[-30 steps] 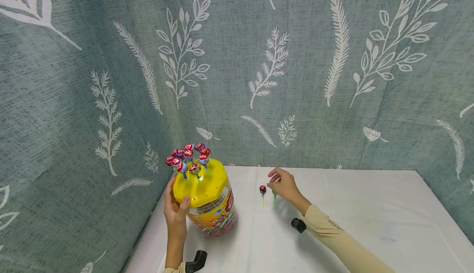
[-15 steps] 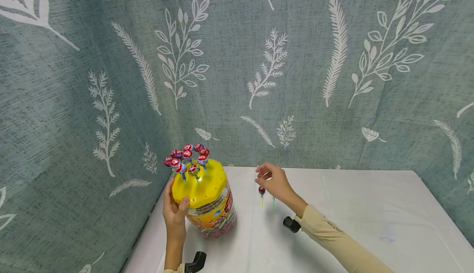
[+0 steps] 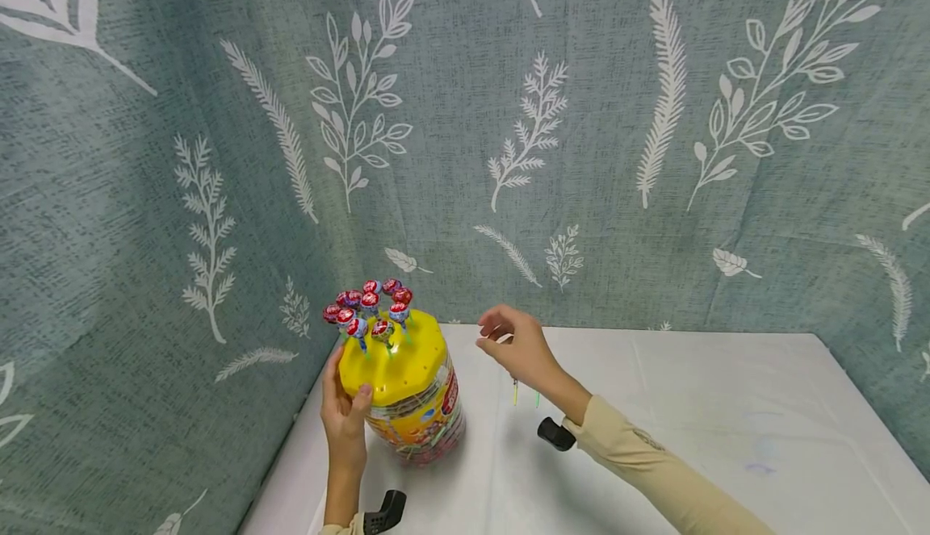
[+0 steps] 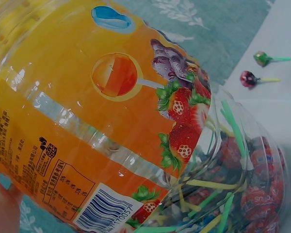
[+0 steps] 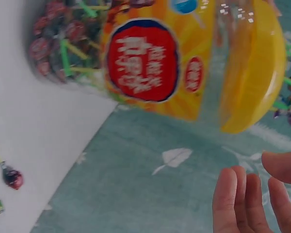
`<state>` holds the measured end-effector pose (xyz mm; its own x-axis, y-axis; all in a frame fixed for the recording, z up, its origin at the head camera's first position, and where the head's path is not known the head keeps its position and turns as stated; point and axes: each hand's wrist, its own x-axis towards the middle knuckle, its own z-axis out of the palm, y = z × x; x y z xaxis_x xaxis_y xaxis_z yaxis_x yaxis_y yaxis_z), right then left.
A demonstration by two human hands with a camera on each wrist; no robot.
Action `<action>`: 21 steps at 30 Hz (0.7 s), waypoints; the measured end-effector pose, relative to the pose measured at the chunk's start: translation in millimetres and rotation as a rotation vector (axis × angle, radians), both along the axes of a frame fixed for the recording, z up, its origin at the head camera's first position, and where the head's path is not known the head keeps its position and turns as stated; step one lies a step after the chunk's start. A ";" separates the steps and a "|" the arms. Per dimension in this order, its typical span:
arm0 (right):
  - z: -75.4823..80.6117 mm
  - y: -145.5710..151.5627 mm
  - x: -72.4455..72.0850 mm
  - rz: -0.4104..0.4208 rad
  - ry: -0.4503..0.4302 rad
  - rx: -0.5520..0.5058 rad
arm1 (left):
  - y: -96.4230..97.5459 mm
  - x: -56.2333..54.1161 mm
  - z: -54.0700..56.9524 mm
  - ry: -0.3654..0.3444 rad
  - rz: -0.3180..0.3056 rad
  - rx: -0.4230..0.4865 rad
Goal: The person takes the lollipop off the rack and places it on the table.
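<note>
Jar [image 4: 102, 107] fills the left wrist view, two loose lollipops [image 4: 248, 79] beyond it on the desk [image 4: 287, 103]; in the right wrist view the right hand [image 5: 256, 201] has thumb and fingers apart, seemingly empty. In the head view the left hand [image 3: 345, 415] has its fingers clamped on the lid [image 3: 395, 369] while the jar stands on the desk; a slack grip or careless push on the planted lollipops [image 3: 370, 303] could tip it. Since a second ago, the right hand has moved left, toward the jar.

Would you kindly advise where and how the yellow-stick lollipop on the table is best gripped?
Probably by its round head, pinched from above: the lollipop lies on the table, and the head is much thicker than the thin stick.
</note>
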<state>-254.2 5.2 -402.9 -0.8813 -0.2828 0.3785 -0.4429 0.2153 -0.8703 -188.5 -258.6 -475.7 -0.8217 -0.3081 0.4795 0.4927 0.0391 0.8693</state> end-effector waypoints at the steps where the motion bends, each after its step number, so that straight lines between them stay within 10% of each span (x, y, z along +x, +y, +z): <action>1: 2.8 -2.5 0.6 0.003 0.002 -0.007 | -0.2 -0.2 0.1 0.001 -0.001 0.000; 21: 48.6 -61.5 9.1 0.108 0.135 -0.050 | 1.7 2.4 3.6 0.003 -0.002 0.007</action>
<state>-245.1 -56.3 -354.3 -0.7868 -0.3510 0.5077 -0.5749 0.1175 -0.8097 -186.1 -256.9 -472.0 -0.8207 -0.3097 0.4802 0.4956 0.0323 0.8679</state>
